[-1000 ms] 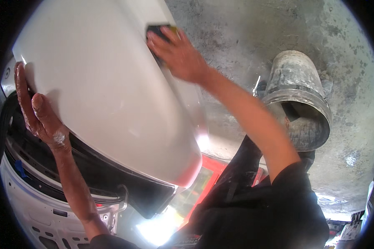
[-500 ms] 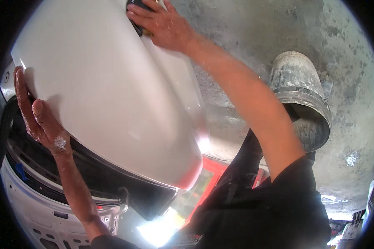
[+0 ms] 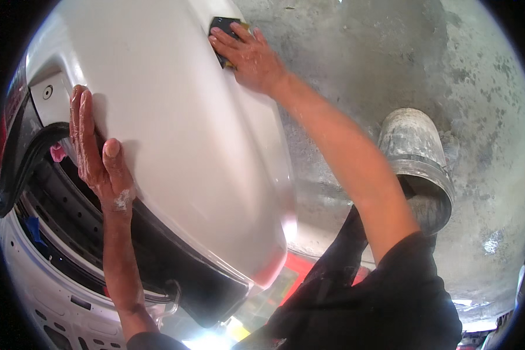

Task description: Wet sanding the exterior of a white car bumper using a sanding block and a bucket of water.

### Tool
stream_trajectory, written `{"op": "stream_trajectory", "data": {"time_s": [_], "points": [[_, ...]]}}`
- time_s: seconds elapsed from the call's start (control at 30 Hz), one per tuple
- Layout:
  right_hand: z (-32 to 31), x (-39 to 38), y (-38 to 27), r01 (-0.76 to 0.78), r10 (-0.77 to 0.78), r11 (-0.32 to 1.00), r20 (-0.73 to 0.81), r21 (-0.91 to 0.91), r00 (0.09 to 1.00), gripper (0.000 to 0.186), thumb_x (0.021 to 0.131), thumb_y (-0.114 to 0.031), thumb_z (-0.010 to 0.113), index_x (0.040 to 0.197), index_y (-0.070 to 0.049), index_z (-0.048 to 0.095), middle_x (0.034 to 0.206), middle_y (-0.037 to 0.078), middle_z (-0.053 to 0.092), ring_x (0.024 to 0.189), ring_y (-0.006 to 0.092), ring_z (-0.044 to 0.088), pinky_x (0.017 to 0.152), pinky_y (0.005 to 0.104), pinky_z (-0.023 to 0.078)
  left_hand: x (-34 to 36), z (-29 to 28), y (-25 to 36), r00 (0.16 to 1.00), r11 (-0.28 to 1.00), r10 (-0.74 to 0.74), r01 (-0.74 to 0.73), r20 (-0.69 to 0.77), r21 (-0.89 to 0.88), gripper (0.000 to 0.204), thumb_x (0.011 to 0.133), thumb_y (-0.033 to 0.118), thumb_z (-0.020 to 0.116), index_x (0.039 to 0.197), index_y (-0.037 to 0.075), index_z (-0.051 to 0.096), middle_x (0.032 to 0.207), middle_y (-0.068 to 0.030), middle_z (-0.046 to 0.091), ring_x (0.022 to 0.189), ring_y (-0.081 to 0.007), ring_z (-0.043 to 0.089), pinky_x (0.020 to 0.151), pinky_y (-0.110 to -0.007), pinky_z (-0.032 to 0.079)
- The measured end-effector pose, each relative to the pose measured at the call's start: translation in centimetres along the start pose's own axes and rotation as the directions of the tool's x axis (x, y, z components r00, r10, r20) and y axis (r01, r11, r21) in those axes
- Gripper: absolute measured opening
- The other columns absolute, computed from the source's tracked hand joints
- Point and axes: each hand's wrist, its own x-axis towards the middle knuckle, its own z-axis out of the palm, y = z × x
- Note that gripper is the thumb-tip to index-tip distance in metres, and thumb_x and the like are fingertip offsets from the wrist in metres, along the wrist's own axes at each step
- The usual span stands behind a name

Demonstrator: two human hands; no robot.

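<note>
A large, glossy white car body panel (image 3: 175, 146), curved like a bumper, fills the left and middle of the view. My left hand (image 3: 102, 160) lies along its left edge, beside the dark opening; the fingers are stretched out and the thumb stands apart. At the top, my right hand (image 3: 254, 61) presses a dark sanding block (image 3: 220, 26) with a yellowish edge against the panel's far side. Its fingers lie over the block and hide much of it. Both hands look wet, and a whitish smear marks my left wrist.
A dirty, whitish bucket (image 3: 414, 140) lies on its side on the stained concrete floor (image 3: 344, 52), right of my right arm. Black rubber seal (image 3: 58, 129) borders the opening at left. Below it is a pale metal inner panel (image 3: 52, 297) with holes. Something red (image 3: 297, 268) is near my legs.
The view has shifted, so panel and left hand appear farther right and more of the opening shows at left. My right hand and the sanding block appear lower and farther right, with more block visible.
</note>
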Motion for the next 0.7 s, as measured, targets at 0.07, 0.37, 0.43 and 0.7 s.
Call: {"op": "stream_trajectory", "data": {"time_s": [0.07,0.37,0.43,0.7], "points": [[0.5,-4.3,-1.7,-0.034,0.034,0.999,0.012,0.036,0.999,0.060,0.097,-0.011,0.062,0.155,-0.008,0.049,0.167,0.008,0.042,0.155,0.0406,0.033,0.125,0.0616,0.032,0.0,-0.3,0.0,1.000,1.000,-0.010,0.010,0.001,0.023,0.070,0.110,0.054,0.048,0.155,0.001,0.050,0.162,-0.0208,0.047,0.152,-0.0373,0.042,0.124,-0.048,0.031],[2.1,-11.7,-3.9,-0.366,0.438,0.776,-0.022,0.514,0.899,0.063,0.099,-0.006,0.058,0.160,-0.004,0.042,0.169,0.020,0.033,0.154,0.0373,0.036,0.126,0.0438,0.034,0.3,-0.3,0.2,1.000,1.000,-0.021,0.021,0.017,0.023,0.072,0.110,0.057,0.044,0.153,0.000,0.053,0.161,-0.0231,0.047,0.150,-0.0400,0.044,0.123,-0.050,0.033],[-0.5,-3.2,-2.0,-0.367,0.458,0.702,0.008,0.610,0.889,0.055,0.104,-0.016,0.061,0.157,-0.007,0.048,0.166,0.015,0.042,0.144,0.0327,0.053,0.117,0.0391,0.044,0.1,-0.4,0.1,0.998,0.996,-0.021,0.016,0.055,0.091,0.071,0.111,0.057,0.040,0.158,0.005,0.048,0.165,-0.0198,0.042,0.152,-0.0362,0.040,0.124,-0.052,0.031],[1.6,-15.1,-6.6,-0.445,0.600,0.452,0.106,0.773,0.793,0.053,0.108,-0.015,0.053,0.158,0.000,0.044,0.170,0.017,0.036,0.156,0.0348,0.034,0.129,0.0455,0.027,0.3,-0.6,-0.3,0.999,0.997,0.022,-0.025,0.042,0.077,0.072,0.111,0.055,0.041,0.153,-0.003,0.050,0.162,-0.0240,0.045,0.152,-0.0409,0.040,0.125,-0.053,0.031]]}}
